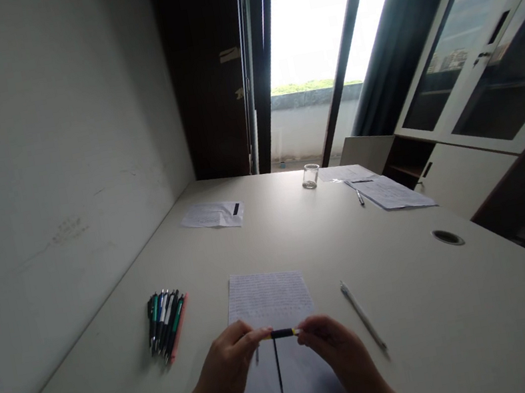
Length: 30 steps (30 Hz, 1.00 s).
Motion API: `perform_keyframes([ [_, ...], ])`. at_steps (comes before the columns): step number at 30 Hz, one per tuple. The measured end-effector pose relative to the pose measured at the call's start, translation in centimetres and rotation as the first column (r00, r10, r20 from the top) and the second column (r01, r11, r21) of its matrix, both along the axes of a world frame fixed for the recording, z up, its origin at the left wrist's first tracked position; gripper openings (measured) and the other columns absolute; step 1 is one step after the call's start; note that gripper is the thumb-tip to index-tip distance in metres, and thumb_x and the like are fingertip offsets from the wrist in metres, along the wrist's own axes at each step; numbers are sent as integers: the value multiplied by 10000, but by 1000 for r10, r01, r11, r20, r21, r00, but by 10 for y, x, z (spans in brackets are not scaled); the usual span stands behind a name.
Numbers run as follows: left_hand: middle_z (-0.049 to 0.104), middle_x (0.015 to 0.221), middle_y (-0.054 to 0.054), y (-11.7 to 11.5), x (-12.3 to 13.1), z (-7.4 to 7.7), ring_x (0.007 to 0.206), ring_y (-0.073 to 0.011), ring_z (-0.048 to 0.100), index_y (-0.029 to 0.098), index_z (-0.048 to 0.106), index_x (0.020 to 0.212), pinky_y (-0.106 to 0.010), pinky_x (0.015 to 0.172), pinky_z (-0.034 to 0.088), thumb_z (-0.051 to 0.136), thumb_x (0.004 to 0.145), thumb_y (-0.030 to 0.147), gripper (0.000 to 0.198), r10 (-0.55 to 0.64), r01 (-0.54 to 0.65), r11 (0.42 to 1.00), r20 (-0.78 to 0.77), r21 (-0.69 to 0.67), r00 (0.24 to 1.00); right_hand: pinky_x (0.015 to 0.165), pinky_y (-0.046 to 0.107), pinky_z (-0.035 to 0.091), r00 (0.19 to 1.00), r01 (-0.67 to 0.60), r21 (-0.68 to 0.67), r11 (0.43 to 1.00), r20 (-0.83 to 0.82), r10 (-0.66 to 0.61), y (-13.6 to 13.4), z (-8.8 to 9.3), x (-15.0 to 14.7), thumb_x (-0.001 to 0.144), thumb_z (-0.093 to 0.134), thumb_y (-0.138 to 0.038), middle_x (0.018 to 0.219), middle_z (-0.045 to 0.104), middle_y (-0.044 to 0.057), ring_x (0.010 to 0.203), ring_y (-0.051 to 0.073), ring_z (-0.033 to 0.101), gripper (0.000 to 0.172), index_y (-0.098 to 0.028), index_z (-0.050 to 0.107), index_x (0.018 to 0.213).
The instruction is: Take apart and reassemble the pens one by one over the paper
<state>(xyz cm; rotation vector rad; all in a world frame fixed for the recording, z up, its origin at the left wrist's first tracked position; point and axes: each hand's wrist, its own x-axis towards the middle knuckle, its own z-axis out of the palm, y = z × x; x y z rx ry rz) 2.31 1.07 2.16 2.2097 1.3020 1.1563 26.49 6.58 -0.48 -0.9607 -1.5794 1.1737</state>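
Right of the bundled coloured pens (pixel 167 325), left hand (pixel 231 364) and right hand (pixel 337 346) pinch the ends of a short black plastic pen barrel (pixel 283 333) above the white lined sheet (pixel 270 297); pulled unevenly, it could slip and roll across the tabletop (pixel 438 301)

One head-worn view, forward and down, close over the hands (pixel 231 364), table (pixel 438 301) and window (pixel 313 25) beyond.

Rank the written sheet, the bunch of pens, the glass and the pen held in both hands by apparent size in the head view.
1. Written sheet.
2. Bunch of pens.
3. Glass and held pen: not ranked; the glass stands far off and fingers cover the pen's ends.
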Motion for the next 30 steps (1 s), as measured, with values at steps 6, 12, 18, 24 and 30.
perform_keyframes([
  [6, 675, 926, -77, 0, 1, -2, 791, -160, 627, 220, 624, 1265, -257, 712, 536, 469, 1016, 156, 301, -25, 25, 1000, -20, 0, 999, 663, 293, 602, 999, 38, 57, 998, 29, -40, 0, 3, 1, 856, 729, -416, 752, 750, 47, 709, 211, 725, 216, -202, 735, 882],
  [12, 710, 904, -70, 1, -1, -3, 809, -187, 647, 210, 651, 1180, -289, 736, 527, 511, 1002, 163, 232, 7, -6, 1000, -53, 22, 999, 676, 277, 597, 997, -43, 230, 972, 65, 29, 0, 16, 1, 905, 688, -325, 816, 746, 45, 740, 196, 717, 123, -232, 762, 940],
  [18, 717, 950, -81, -1, -1, 2, 843, -191, 675, 194, 635, 1102, -291, 761, 545, 486, 1010, 188, 174, 49, -45, 998, 86, -45, 995, 732, 300, 602, 990, -70, 327, 942, 138, 26, 0, 15, 0, 953, 621, -258, 936, 744, 71, 816, 202, 717, 171, -239, 734, 1080],
  [24, 706, 943, -84, 0, -2, -1, 812, -183, 679, 192, 613, 1096, -280, 723, 568, 474, 1013, 212, 163, 99, -85, 992, 174, -89, 980, 757, 321, 588, 859, -359, 545, 758, 511, 40, -6, 17, -7, 956, 583, -147, 1037, 705, 74, 893, 206, 655, 260, -285, 709, 1136],
  [30, 702, 976, -84, -1, -3, -5, 862, -188, 686, 201, 597, 1116, -285, 750, 580, 479, 1009, 206, 159, 112, -94, 989, 176, -111, 978, 904, 383, 543, 687, -545, 537, 644, 727, -26, -14, 18, -10, 878, 714, -125, 1184, 678, 41, 1057, 251, 589, 243, -275, 696, 1068],
])
